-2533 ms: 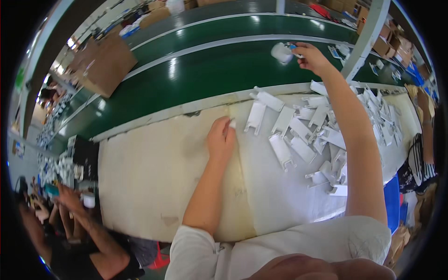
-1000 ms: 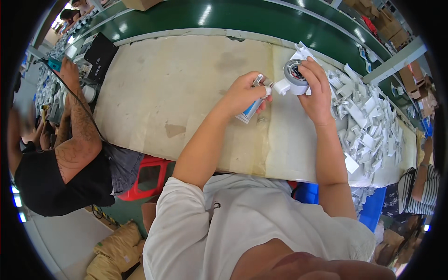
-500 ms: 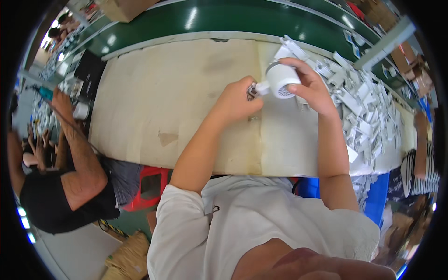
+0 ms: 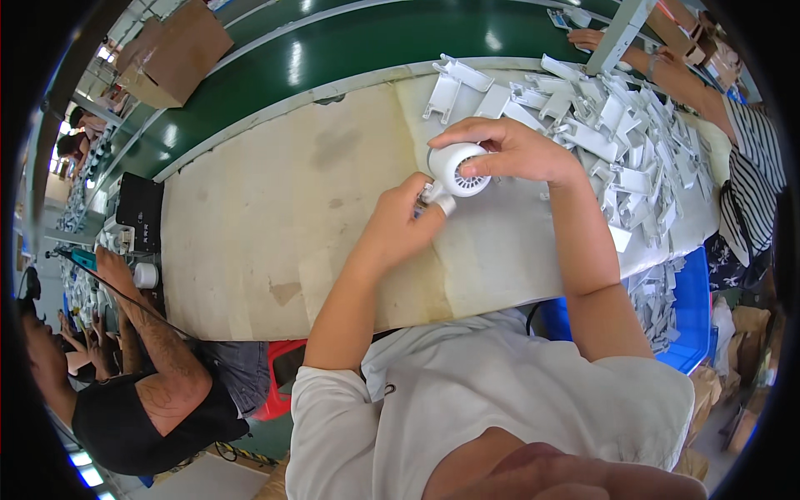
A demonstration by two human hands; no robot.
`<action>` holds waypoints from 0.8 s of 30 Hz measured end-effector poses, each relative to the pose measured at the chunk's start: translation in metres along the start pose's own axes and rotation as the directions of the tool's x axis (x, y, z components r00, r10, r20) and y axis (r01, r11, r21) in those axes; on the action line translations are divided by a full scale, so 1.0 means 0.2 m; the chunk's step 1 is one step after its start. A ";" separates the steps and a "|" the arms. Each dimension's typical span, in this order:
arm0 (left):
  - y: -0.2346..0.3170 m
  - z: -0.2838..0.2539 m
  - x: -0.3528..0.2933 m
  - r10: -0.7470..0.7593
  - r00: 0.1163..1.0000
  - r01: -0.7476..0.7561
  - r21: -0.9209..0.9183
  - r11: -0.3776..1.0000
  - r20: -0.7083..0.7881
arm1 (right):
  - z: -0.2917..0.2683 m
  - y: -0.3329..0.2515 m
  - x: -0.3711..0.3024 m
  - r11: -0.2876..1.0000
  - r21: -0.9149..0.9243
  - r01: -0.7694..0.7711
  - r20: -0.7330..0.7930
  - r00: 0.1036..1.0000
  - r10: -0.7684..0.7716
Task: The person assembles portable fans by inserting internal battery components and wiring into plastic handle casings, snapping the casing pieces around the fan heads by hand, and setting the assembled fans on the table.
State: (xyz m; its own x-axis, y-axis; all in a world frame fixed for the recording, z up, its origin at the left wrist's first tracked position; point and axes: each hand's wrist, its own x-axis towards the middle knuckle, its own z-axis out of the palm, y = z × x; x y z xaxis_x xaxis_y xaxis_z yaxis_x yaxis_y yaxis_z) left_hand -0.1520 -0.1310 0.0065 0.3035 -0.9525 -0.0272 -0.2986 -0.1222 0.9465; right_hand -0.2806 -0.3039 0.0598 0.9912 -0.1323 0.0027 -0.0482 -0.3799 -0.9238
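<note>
Over the table, between my hands, is a white round housing with a slotted grille on its end, much like the head of a hair dryer. Fingers of my right hand wrap over its top and side, and the thumb presses on the grille. My left hand is closed around the short stem below the housing. Small parts at the stem are partly hidden by my left fingers. Just right of my right hand lies a pile of white plastic handle shells.
A green conveyor belt runs beyond the table. At left, a co-worker holds a teal power tool beside a black box. A striped-sleeved person reaches in at right. A blue bin of white parts stands below the table's right side.
The housing has turned, so its grille now faces up more toward me. My view has shifted, bringing more of the shell pile into sight. At right, a person's arm now reaches toward the belt.
</note>
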 end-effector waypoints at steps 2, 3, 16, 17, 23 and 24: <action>0.00 -0.02 0.00 -0.052 0.998 0.056 -0.124 0.991 0.032 | 0.01 0.02 0.02 0.999 0.018 0.028 -0.040 0.999 -0.028; 0.00 -0.02 0.00 -0.080 0.996 0.089 -0.296 0.951 0.041 | 0.02 0.04 0.05 0.999 -0.019 0.047 -0.099 0.994 -0.048; -0.10 -0.19 0.07 -0.009 0.998 -0.048 -0.792 0.608 -0.068 | -0.16 0.19 0.00 0.206 -0.852 0.482 0.481 0.875 -0.058; -0.10 -0.20 0.07 -0.008 0.997 -0.055 -0.794 0.606 -0.076 | -0.18 0.16 0.01 0.171 -0.862 0.477 0.482 0.876 -0.017; -0.08 -0.25 0.05 -0.028 0.992 -0.075 -0.741 0.668 -0.126 | -0.17 0.15 0.04 0.410 -0.854 0.319 0.280 0.948 -0.155; -0.08 -0.25 0.05 -0.029 0.975 -0.142 -0.718 0.681 -0.220 | -0.13 0.12 0.04 0.405 -0.853 0.329 0.286 0.944 -0.166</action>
State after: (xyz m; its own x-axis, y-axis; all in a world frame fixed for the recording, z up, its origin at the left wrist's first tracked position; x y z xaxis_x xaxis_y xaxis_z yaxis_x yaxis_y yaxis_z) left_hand -0.0988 -0.1247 0.0073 0.5037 -0.8637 0.0170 0.4034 0.2526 0.8795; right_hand -0.2766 -0.3372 0.0469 0.9788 0.1995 0.0463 0.2016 -0.9783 -0.0469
